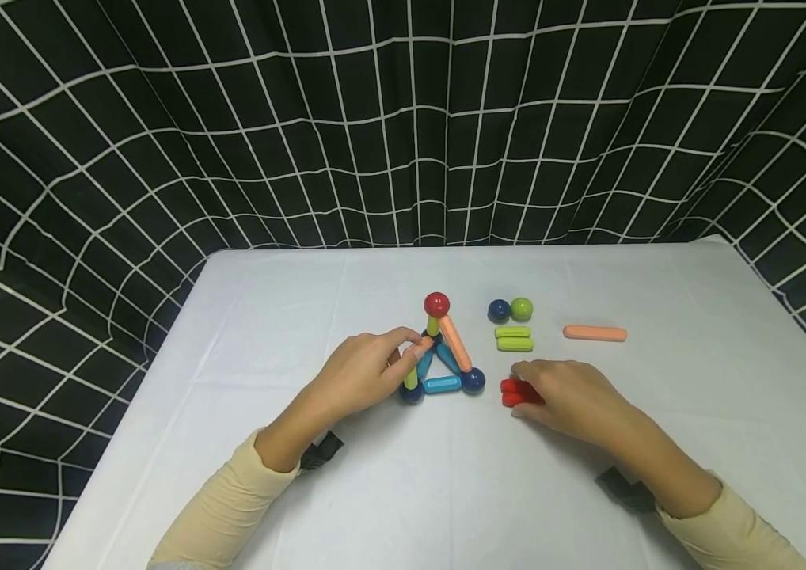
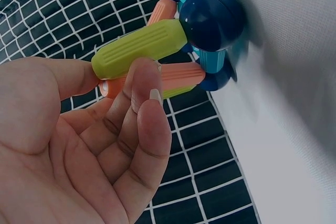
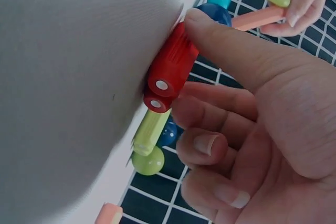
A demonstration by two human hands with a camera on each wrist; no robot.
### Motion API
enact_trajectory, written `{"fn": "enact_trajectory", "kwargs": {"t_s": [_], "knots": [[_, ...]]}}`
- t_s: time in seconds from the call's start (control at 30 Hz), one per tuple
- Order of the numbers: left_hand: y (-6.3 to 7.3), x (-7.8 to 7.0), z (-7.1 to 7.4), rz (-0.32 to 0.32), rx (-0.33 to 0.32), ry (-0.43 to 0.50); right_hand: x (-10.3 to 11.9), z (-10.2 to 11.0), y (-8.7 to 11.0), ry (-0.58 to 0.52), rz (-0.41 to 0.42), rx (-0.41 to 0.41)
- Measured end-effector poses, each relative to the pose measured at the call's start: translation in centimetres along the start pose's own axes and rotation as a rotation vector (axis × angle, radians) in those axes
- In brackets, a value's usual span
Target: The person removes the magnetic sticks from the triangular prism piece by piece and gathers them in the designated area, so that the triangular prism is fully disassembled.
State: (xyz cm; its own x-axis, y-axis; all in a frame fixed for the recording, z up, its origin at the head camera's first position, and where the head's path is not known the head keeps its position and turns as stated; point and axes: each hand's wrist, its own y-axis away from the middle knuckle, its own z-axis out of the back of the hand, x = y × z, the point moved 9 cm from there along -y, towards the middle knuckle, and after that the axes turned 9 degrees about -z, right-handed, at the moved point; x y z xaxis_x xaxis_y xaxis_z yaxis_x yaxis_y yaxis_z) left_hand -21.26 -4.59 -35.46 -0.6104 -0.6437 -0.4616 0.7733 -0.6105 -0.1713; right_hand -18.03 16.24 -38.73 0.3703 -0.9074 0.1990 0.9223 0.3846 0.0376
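Left of the middle stands a frame of dark blue balls [image 1: 473,381] joined by blue sticks [image 1: 442,385] in a triangle. Green sticks [image 2: 139,45] and an orange stick [image 1: 455,343] rise from it, with a red ball [image 1: 436,305] on top. My left hand [image 1: 366,372] pinches the end of another orange stick [image 2: 181,75], its thumb also by the green stick's tip. On the table, my right hand [image 1: 574,396] holds two red sticks [image 3: 173,61] lying side by side, thumb on one side and fingertips on the other. My palm covers their right ends in the head view.
Behind the red sticks lie two loose green sticks [image 1: 514,344]. A loose dark blue ball [image 1: 499,310] and a green ball [image 1: 521,309] sit farther back. One orange stick [image 1: 594,333] lies to the right. A black gridded curtain [image 1: 403,142] surrounds the white table [image 1: 268,317].
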Motion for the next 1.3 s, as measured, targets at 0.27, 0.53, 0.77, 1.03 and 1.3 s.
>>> {"fn": "enact_trajectory", "kwargs": {"t_s": [0.27, 0.53, 0.77, 1.03, 1.3], "knots": [[0.0, 0.0, 0.1, -0.007, 0.006, 0.003, -0.3, -0.2, -0.1, -0.037, -0.012, 0.050], [0.0, 0.2, 0.0, 0.006, 0.015, 0.027, 0.2, 0.5, -0.1, -0.054, 0.029, -0.026], [0.3, 0.5, -0.1, 0.006, 0.086, 0.061, 2.5, 2.1, -0.3, -0.089, 0.105, -0.137], [0.7, 1.3, -1.2, 0.010, 0.253, 0.145, 7.7, 3.5, -1.4, -0.114, 0.314, -0.233], [0.6, 1.0, -2.2, -0.047, 0.249, 0.190, 12.0, 2.9, -2.5, -0.081, 0.452, -0.221]]}}
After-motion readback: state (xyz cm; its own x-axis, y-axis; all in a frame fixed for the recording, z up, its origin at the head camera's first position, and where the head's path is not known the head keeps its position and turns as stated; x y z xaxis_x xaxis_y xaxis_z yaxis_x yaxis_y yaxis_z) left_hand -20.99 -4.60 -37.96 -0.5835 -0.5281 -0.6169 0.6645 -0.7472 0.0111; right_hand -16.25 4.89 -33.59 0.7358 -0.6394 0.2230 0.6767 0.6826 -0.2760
